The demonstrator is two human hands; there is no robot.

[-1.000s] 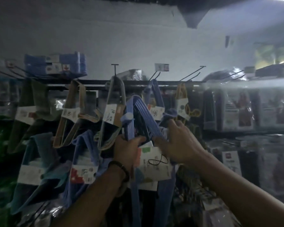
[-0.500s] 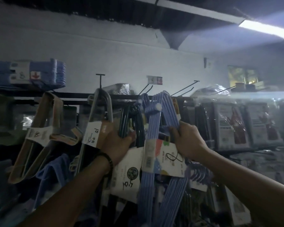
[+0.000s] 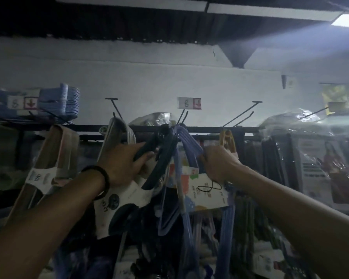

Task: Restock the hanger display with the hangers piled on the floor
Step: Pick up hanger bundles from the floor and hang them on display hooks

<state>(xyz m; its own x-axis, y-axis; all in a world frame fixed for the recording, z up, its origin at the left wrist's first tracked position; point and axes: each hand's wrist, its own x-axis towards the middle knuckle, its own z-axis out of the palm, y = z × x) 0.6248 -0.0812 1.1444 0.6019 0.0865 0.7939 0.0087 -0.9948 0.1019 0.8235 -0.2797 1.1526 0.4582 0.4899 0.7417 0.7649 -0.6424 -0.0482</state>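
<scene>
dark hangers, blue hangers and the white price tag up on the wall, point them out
dark hangers [image 3: 165, 143], head view, upper part of the bundle
blue hangers [image 3: 189, 143], head view, sloping shoulder near the top
price tag [image 3: 189, 103], head view, its middle

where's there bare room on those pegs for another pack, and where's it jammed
Bare wire: the long peg between the price tag and the wrapped goods, above the yellow hangers. Crowded: under the tag, where the left hand grips the dark hangers and the right hand the blue hangers.
</scene>
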